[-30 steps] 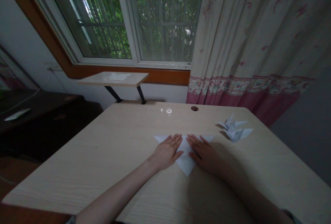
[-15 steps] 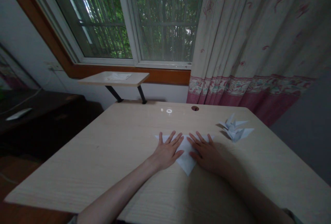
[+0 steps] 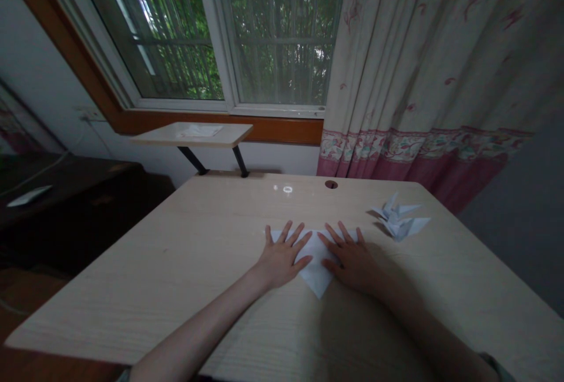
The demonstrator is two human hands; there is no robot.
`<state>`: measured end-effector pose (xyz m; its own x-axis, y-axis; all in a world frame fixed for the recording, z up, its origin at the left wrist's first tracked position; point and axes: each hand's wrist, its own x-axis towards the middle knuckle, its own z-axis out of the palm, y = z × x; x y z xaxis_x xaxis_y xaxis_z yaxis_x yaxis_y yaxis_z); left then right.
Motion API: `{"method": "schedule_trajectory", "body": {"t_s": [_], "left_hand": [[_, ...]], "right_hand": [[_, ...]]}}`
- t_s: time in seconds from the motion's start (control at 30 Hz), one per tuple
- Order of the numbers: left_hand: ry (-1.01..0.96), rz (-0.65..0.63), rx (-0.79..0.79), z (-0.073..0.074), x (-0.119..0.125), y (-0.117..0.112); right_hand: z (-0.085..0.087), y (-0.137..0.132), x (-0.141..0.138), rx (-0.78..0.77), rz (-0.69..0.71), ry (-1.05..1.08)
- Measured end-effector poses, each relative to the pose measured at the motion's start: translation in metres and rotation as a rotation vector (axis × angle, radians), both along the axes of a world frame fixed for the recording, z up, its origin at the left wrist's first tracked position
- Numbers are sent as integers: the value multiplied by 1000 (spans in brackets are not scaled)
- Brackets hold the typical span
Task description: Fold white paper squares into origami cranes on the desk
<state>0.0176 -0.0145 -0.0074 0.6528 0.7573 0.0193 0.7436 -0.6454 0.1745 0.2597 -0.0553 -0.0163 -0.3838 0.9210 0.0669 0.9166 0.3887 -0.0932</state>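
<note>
White paper (image 3: 316, 271) lies under wide-spread fingers (image 3: 303, 243) on a pale desk (image 3: 198, 247) near a window (image 3: 282, 35).

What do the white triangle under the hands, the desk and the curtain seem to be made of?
White triangle: probably thin, matte paper; it lies flat with straight edges.
Desk: wood or wood-look laminate, slightly glossy; pale grain and reflected light spots show.
Curtain: apparently matte, printed cloth, hanging in soft folds.
</note>
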Motion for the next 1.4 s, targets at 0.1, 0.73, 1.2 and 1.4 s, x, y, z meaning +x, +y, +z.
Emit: {"method": "schedule_trajectory", "body": {"t_s": [0.1,0.73,1.2,1.4], "left_hand": [[-22,-9,11,-2,-1,1],[-35,-25,1,1,-10,11],[-123,-139,14,-4,-21,27],[-258,-215,-87,2,-20,24]], "right_hand": [[-4,1,1,32,-1,-6],[-14,4,3,71,-82,-55],[-17,6,5,95,-53,-24],[-18,7,3,63,-96,-19]]}}
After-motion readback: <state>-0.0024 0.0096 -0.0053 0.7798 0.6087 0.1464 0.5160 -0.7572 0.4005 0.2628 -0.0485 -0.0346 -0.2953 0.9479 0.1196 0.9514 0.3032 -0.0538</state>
